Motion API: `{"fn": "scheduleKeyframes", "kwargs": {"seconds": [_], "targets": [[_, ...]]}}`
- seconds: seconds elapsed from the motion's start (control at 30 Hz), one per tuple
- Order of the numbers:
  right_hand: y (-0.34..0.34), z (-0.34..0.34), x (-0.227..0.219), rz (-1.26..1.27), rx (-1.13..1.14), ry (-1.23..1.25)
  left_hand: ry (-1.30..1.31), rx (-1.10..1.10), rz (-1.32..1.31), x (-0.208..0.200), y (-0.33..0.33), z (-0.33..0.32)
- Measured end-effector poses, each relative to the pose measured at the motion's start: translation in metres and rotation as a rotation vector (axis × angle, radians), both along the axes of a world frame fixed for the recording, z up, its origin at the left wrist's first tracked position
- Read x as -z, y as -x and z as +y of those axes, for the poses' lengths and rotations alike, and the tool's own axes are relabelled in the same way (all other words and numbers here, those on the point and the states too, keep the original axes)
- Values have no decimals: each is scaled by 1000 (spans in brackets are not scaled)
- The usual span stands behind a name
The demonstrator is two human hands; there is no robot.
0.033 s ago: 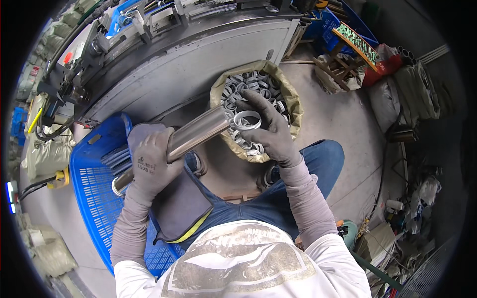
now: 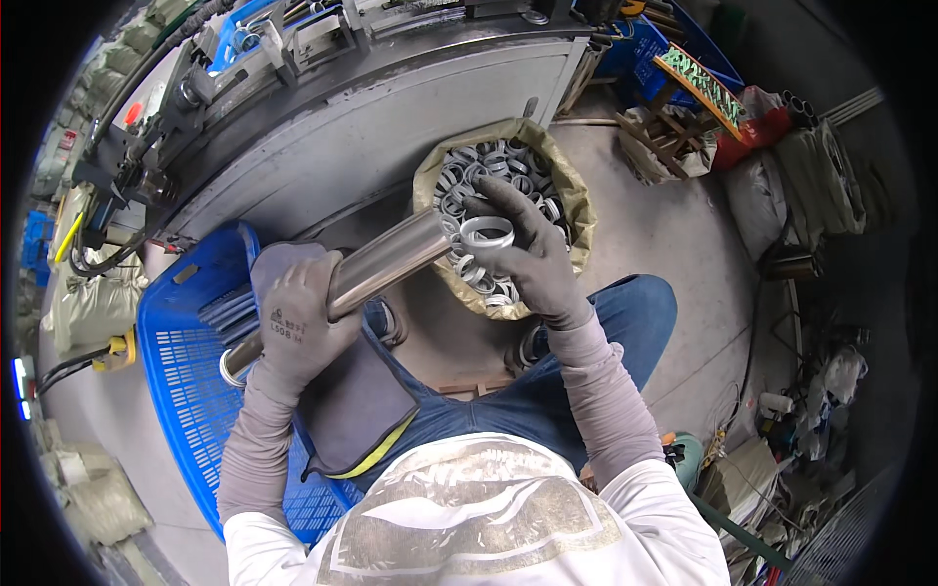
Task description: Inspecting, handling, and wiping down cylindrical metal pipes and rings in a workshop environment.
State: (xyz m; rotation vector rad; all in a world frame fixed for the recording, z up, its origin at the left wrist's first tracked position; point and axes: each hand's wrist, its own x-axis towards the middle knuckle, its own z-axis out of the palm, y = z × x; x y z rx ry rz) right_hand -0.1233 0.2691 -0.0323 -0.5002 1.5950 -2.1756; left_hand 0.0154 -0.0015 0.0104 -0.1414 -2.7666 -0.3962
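My gloved left hand [image 2: 305, 317] is wrapped around a shiny metal tube [image 2: 396, 259], which slants up to the right. A pale ring-shaped end [image 2: 233, 368] shows beyond my left wrist. My gloved right hand [image 2: 528, 256] is just past the tube's upper end, thumb and fingers spread apart. A silvery metal ring [image 2: 487, 234] sits in the gap between them, against or just above the thumb; fingers do not visibly close on it. Below, a tan woven sack [image 2: 578, 210] stands open, filled with several similar rings [image 2: 496, 166].
A blue plastic basket [image 2: 181, 410] with metal tubes [image 2: 227, 313] stands at my left, a grey pad [image 2: 357, 410] over its edge. Ahead is a machine bench [image 2: 391, 117]. Sacks [image 2: 752, 195] and a green-topped rack [image 2: 699, 88] are at the far right.
The metal ring by my right hand has tilted slightly, showing more of its side wall. Both hands and the tube hold nearly the same place.
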Motion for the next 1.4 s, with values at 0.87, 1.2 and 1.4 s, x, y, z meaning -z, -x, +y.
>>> {"fn": "scheduleKeyframes", "kwargs": {"seconds": [0.87, 1.2, 1.4], "targets": [[-5, -69, 9, 796, 344, -434, 99, 31, -202, -5, 7, 4], [-15, -84, 24, 660, 418, -412, 134, -2, -283, -2, 7, 1], [71, -56, 91, 242, 332, -341, 225, 61, -196, -18, -6, -12]]}}
